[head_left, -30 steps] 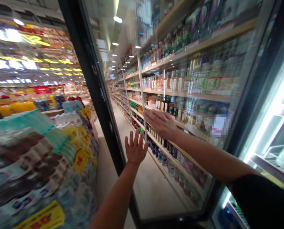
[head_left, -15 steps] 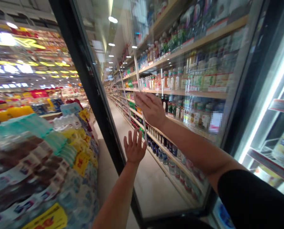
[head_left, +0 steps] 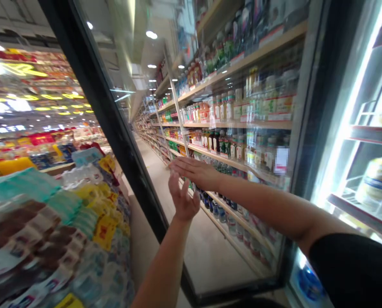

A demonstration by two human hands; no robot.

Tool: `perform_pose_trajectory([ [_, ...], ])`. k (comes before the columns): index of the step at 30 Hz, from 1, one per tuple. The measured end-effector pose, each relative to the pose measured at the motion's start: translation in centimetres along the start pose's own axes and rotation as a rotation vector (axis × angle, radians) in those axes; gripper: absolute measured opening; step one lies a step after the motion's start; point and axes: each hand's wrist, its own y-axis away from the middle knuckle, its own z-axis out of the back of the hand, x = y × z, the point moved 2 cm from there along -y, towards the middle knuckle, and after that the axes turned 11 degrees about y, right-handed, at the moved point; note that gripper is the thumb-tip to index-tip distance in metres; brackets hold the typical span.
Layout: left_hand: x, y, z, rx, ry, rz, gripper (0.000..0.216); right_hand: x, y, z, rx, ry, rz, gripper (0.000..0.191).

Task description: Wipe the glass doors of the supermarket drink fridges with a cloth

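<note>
A tall glass cooler door (head_left: 120,141) with a black frame stands swung open in front of me. My left hand (head_left: 182,200) is raised against the glass, fingers stretched up and palm turned inward, holding nothing. Just above it, my right hand (head_left: 195,171) lies flat and open on the glass, fingers pointing left, with the arm reaching in from the lower right. Through the glass I see long shelves of bottled drinks (head_left: 236,141) running down an aisle.
The lit cooler interior (head_left: 367,171) with wire shelves and a tub is at the right. Stacked packs of bottled water and drinks (head_left: 49,231) fill the left side. A tiled aisle floor (head_left: 146,239) runs between the stacks and the door.
My right hand has slid down the glass and now lies just above my left hand. The left hand's palm has turned more sideways. The door has swung further left.
</note>
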Motion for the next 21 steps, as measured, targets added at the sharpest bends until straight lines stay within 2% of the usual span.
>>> perform_pose_trajectory([
  [4, 0.9, -2.2, -1.8, 0.164, -0.059, -0.019, 0.060, -2.5, 1.9, 2.6, -0.008, 0.059, 0.023, 0.052],
  [6, 1.4, -2.3, -2.1, 0.178, -0.130, -0.007, 0.060, -4.6, 4.6, 4.6, -0.048, 0.206, -0.078, 0.055],
  [7, 1.6, -2.1, -2.2, 0.176, -0.159, -0.001, 0.059, -5.7, 6.4, 5.6, -0.061, 0.291, -0.185, 0.057],
  [9, 1.5, -1.3, -2.2, 0.154, -0.201, 0.011, 0.057, -7.4, 10.3, 6.7, -0.028, 0.422, -0.330, 0.063],
  [12, 0.9, 0.3, -2.4, 0.119, -0.223, 0.004, 0.053, -7.9, 15.5, 6.3, 0.036, 0.522, -0.341, 0.063],
  [15, 0.6, 0.5, -2.6, 0.097, -0.232, -0.009, 0.047, -7.2, 18.0, 4.9, 0.011, 0.589, -0.363, 0.059],
  [18, 1.0, -2.8, -2.7, 0.078, -0.238, 0.029, 0.042, -6.7, 18.2, 4.0, -0.033, 0.614, -0.392, 0.059],
  [21, 1.4, -8.1, -3.1, 0.005, -0.259, 0.179, 0.045, -6.8, 18.0, 3.8, -0.057, 0.580, -0.395, 0.064],
])
